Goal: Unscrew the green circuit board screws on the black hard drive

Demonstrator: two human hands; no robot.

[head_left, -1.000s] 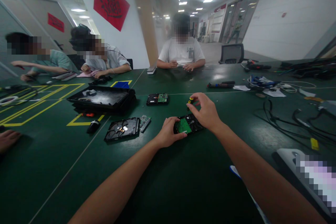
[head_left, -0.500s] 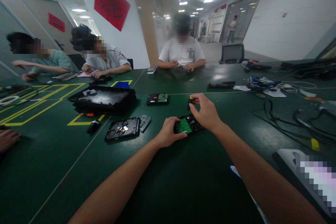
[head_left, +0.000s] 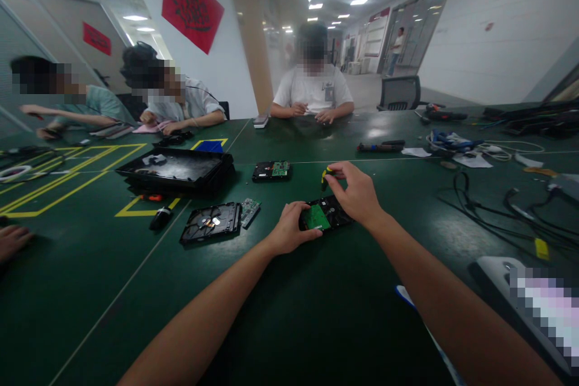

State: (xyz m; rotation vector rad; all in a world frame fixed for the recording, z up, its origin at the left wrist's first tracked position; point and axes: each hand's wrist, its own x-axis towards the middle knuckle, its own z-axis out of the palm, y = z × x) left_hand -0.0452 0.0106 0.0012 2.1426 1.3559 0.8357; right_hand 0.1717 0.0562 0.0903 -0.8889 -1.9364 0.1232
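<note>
On the dark green table (head_left: 289, 313), the left hand (head_left: 289, 230) grips a black hard drive with green circuit board (head_left: 322, 215); the right hand (head_left: 357, 193) pinches a yellow-and-black screwdriver (head_left: 326, 175) upright over it.

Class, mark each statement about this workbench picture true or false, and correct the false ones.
1. The left hand grips a hard drive whose green circuit board faces up. True.
2. The right hand is empty. False: it holds a yellow-and-black screwdriver above the drive.
3. The table is dark green. True.
4. The black tray lies to the right of both hands. False: it lies to their left.
</note>
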